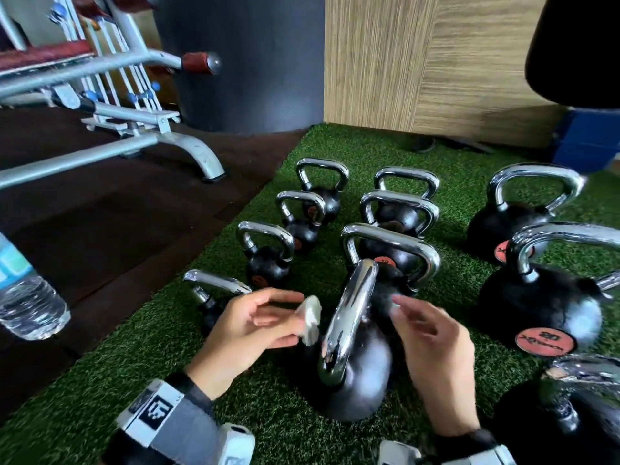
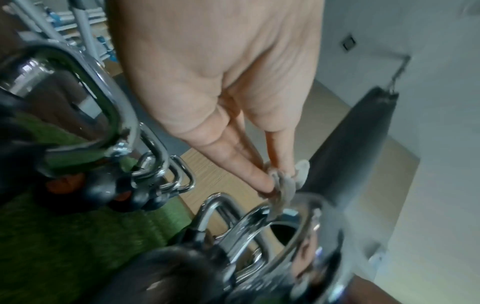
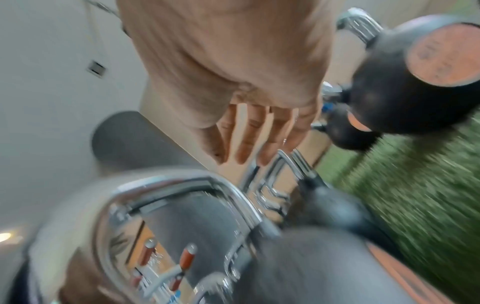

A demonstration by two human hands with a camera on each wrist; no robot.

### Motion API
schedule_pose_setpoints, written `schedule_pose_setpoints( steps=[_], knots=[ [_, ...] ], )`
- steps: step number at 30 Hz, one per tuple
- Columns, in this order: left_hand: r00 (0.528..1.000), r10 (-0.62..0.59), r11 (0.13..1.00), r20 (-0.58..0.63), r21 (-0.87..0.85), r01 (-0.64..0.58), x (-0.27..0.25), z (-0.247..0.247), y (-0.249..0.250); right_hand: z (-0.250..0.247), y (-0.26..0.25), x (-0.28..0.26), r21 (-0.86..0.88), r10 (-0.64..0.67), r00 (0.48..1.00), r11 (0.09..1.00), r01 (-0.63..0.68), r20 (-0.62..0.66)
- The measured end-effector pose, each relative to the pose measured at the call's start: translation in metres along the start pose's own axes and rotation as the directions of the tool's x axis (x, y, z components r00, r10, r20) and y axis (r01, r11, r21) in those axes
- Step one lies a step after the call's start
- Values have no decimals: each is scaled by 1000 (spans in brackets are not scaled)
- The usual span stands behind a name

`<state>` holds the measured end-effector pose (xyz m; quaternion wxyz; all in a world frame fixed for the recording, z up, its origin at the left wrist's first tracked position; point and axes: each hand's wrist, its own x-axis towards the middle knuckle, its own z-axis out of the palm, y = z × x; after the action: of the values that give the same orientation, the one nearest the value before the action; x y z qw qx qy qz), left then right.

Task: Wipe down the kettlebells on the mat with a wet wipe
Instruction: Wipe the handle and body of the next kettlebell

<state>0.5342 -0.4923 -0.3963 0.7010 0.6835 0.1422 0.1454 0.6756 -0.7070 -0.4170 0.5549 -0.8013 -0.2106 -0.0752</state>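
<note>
Several black kettlebells with chrome handles stand on the green turf mat (image 1: 141,357). The nearest middle kettlebell (image 1: 355,374) has its handle (image 1: 352,323) edge-on to me. My left hand (image 1: 292,318) is just left of that handle and pinches a crumpled white wet wipe (image 1: 310,318) against the chrome. In the left wrist view the fingertips (image 2: 262,181) pinch the wipe (image 2: 285,183) at the top of the handle (image 2: 285,222). My right hand (image 1: 402,312) hovers to the right of the handle with relaxed fingers, holding nothing. The right wrist view shows its fingers (image 3: 254,139) straight above the blurred handle (image 3: 182,185).
More kettlebells stand in rows behind, and large ones (image 1: 543,310) sit at the right. A water bottle (image 1: 27,297) is at the left edge. A steel bench frame (image 1: 134,142) stands on dark flooring. Behind the mat are a dark pillar (image 1: 241,62) and a wooden wall (image 1: 419,62).
</note>
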Motion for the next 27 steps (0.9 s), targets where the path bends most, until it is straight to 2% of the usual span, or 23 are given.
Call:
schedule_pose_setpoints(
  steps=[2, 5, 8, 12, 15, 18, 21, 23, 25, 27],
  knots=[
    [999, 22, 995, -32, -94, -25, 3, 5, 14, -15, -28, 2, 32, -189, 982, 981, 189, -14],
    [999, 37, 991, -19, -131, -40, 6, 17, 29, -20, -64, 1, 102, -386, 914, 921, 375, 128],
    [998, 59, 989, 16, -136, -56, 5, 26, 39, -13, -74, -1, 155, -454, 875, 888, 432, 165],
    [993, 120, 992, 1, -27, -120, 3, 33, 47, -5, -70, -3, 163, -488, 869, 867, 470, 87],
    [989, 150, 983, -1, 108, -149, 4, 37, 51, -2, -63, -4, 182, -440, 898, 884, 430, 21],
    [981, 187, 937, 53, 292, -194, 8, 36, 54, 0, -54, -1, 372, -271, 960, 900, 229, 67],
    [966, 226, 888, 126, 382, -258, 19, 36, 50, -2, -39, 7, 545, -171, 980, 834, 90, 100],
    [964, 255, 871, 75, 416, -263, 33, 33, 39, -8, -24, 14, 497, -104, 993, 865, 61, 58],
    [967, 255, 826, -16, 524, -209, 51, 31, 18, -11, -6, 20, 313, -37, 999, 949, 37, -5],
    [980, 190, 768, -53, 631, -114, 69, 32, -8, -9, 9, 26, 134, 29, 999, 991, -24, -40]
  ],
)
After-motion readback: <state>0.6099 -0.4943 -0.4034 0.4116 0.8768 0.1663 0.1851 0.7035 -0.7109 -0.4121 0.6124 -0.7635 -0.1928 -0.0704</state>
